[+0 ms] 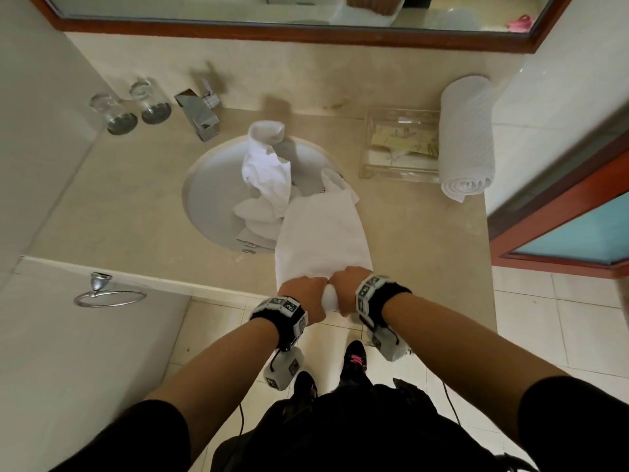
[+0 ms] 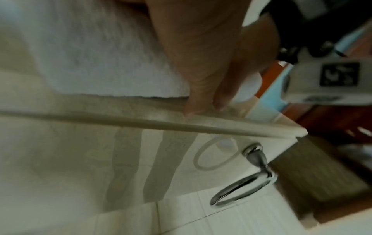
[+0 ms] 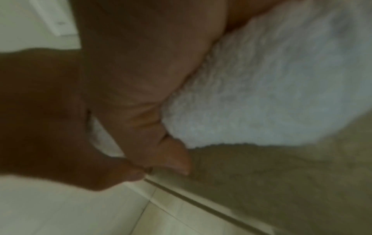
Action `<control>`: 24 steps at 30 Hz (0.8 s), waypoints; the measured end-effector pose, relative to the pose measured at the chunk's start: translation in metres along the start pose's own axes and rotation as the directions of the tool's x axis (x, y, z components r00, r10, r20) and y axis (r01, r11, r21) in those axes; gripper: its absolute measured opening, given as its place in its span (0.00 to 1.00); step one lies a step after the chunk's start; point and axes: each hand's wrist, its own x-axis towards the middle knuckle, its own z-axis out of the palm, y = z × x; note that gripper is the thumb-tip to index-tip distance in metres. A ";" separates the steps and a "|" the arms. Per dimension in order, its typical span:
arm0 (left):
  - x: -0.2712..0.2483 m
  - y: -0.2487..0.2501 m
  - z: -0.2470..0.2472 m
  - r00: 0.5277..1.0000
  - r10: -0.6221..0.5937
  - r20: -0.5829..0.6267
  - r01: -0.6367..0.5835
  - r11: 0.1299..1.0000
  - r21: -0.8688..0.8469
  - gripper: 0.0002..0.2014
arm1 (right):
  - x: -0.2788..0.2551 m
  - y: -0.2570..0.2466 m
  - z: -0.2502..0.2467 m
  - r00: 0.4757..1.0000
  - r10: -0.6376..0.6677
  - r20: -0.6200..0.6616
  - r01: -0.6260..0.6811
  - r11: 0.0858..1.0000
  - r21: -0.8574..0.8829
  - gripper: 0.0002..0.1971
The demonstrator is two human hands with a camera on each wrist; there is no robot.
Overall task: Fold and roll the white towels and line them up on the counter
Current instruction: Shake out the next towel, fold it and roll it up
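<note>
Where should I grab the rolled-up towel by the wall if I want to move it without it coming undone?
Grab the rolled towel around its middle, coming down from above, with fingers on one long side and thumb on the other. It lies flat on the counter with its spiral end facing the front edge, so pulling that end would probably loosen it. Its right side is close to the wall, and a clear tray sits on its left.

2 glasses (image 1: 134,105) stand beside the faucet (image 1: 199,110).
</note>
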 end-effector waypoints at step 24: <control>-0.018 -0.003 0.016 0.981 0.123 -0.149 -0.096 0.980 0.175 0.21 | -0.003 -0.010 -0.003 0.985 0.070 0.156 -0.098 0.979 0.180 0.15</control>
